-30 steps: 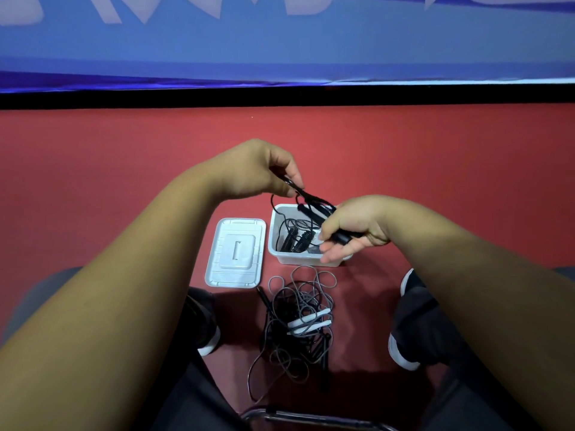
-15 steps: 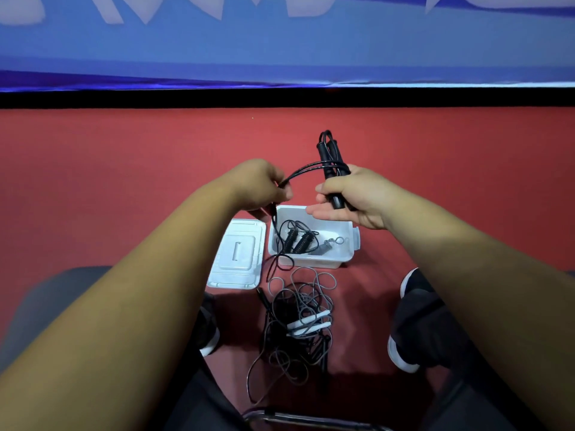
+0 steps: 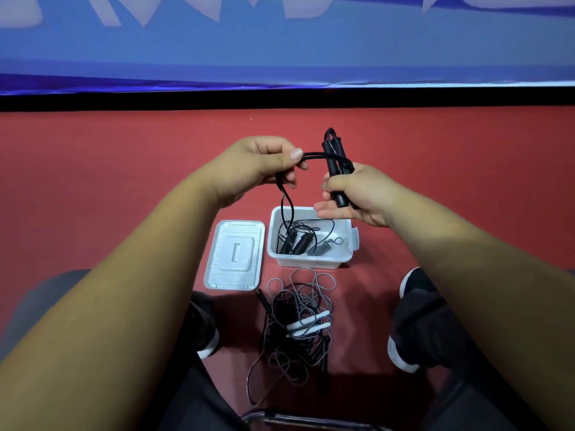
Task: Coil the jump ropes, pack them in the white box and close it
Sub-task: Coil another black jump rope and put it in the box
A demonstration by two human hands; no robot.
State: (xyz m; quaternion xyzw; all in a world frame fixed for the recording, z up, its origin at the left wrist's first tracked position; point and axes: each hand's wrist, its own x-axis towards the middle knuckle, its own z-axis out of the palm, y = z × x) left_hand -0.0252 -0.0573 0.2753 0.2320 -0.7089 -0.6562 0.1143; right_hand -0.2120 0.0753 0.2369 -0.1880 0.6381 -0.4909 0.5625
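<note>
My right hand (image 3: pixel 361 194) grips the two black handles (image 3: pixel 334 169) of a black jump rope, held upright above the white box (image 3: pixel 345 259). My left hand (image 3: pixel 264 163) pinches that rope's cord (image 3: pixel 314 155), which arcs across to the handles and hangs down in a loop into the box. Inside the box lie black ribbed handles (image 3: pixel 295 242) with thin cord and a grey piece. The white lid (image 3: pixel 235 255) lies flat on the floor left of the box. A tangle of grey and black ropes with white handles (image 3: pixel 306 323) lies in front of the box.
All of it sits on a red floor (image 3: pixel 124 181) backed by a black strip and a blue wall. My two black shoes with white soles (image 3: pixel 410 325) flank the rope pile. A metal chair bar (image 3: pixel 311 419) crosses the bottom edge.
My right hand has lifted the handles from box level and turned them upright. My left hand has moved slightly right and up, and the cord between them is drawn into an arc.
</note>
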